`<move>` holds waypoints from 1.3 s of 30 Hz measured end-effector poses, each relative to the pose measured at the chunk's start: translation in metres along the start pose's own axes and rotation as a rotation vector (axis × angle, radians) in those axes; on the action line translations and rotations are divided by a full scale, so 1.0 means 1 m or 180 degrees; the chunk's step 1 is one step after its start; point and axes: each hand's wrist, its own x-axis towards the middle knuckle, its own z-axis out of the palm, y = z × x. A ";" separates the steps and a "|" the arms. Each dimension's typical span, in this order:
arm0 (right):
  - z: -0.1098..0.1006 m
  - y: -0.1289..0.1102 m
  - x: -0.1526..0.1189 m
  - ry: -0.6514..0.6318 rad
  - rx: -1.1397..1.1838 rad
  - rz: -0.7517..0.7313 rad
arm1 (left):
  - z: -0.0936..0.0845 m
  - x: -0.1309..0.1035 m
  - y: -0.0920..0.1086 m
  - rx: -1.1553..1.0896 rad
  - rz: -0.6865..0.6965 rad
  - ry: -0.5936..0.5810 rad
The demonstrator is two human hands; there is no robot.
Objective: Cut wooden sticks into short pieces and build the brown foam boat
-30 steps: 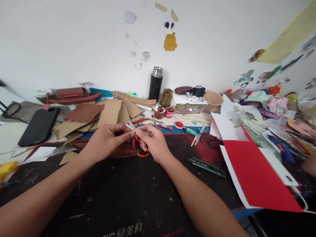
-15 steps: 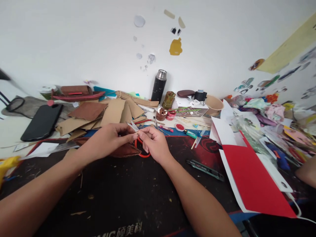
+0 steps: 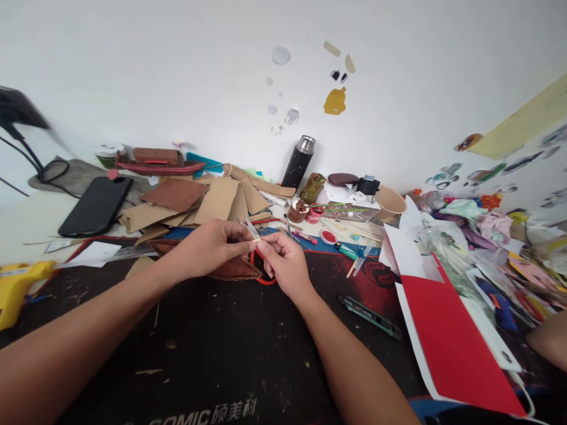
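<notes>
A pair of scissors [image 3: 256,231] with red-orange handle loops stands between my hands, blades pointing up and away. My right hand [image 3: 283,260] is closed on it; the loops show below the fingers. My left hand [image 3: 219,248] pinches beside the blades, its thumb and fingertips meeting those of my right hand. A tiny pale piece seems to sit at the fingertips, too small to name. Under my hands lies a brown, pointed, boat-like piece [image 3: 234,270] on the black desk mat [image 3: 212,354], partly hidden by my left hand.
Cardboard pieces [image 3: 217,200], a black phone [image 3: 95,206] and a yellow glue gun [image 3: 22,283] lie to the left. A black flask [image 3: 300,162] stands by the wall. At right are a utility knife [image 3: 370,317] and red card [image 3: 456,336]. Someone's arm [image 3: 549,339] shows at the right edge.
The view has turned slightly, so the desk items appear shifted to the right and a little lower. Both hands keep nearly the same pose around the scissors.
</notes>
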 end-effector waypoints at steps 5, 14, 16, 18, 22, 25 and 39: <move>-0.001 0.001 -0.004 0.0078 -0.0292 -0.0070 | -0.007 -0.003 -0.001 0.0224 0.0079 0.0142; -0.002 0.004 -0.013 -0.0139 -0.1208 -0.0317 | -0.016 -0.001 -0.017 0.1598 0.0493 -0.0256; -0.003 0.003 -0.018 -0.0188 -0.1513 -0.0303 | -0.016 0.001 -0.023 0.1910 0.0514 -0.0245; -0.005 0.000 -0.024 -0.0252 -0.1912 -0.0302 | -0.014 0.003 -0.027 0.2093 0.0507 -0.0232; -0.006 -0.011 -0.033 -0.0423 -0.2696 -0.0314 | -0.009 0.006 -0.033 0.2153 0.0494 -0.0264; -0.003 -0.019 -0.034 -0.0509 -0.3159 -0.0243 | -0.006 0.008 -0.038 0.2093 0.0474 -0.0224; 0.010 -0.030 -0.025 -0.0722 -0.4520 -0.0129 | 0.002 0.011 -0.049 0.1931 0.0643 -0.0112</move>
